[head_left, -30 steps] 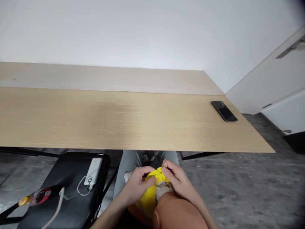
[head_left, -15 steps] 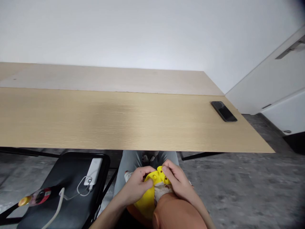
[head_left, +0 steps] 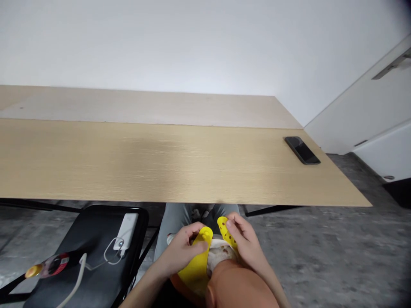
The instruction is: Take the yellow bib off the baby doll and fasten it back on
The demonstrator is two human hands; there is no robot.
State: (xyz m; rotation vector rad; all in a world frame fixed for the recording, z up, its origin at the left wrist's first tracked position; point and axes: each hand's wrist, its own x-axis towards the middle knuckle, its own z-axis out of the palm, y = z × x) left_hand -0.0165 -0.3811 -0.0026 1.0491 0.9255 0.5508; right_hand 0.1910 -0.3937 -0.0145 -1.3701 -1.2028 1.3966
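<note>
A doll with a bald head [head_left: 244, 285] rests in my lap, the back of its head toward me and pale cloth around its neck. A yellow bib [head_left: 196, 273] lies against the doll, its two neck straps apart. My left hand [head_left: 185, 247] pinches the strap end with a raised knob between thumb and fingers. Between the thumb and fingers of my right hand [head_left: 245, 240] is the other strap end, which has several holes. The front of the doll and the lower part of the bib are hidden.
A wooden table [head_left: 205, 167] stretches ahead, with a black phone [head_left: 302, 150] near its right end. At my left, a black chair [head_left: 93, 231] holds a white power bank [head_left: 126, 231] with cables and a bottle [head_left: 53, 265] with a yellow cap.
The two strap ends, which overlapped before, have come apart. My right hand has shifted slightly right with the holed end; my left hand still holds the knobbed end.
</note>
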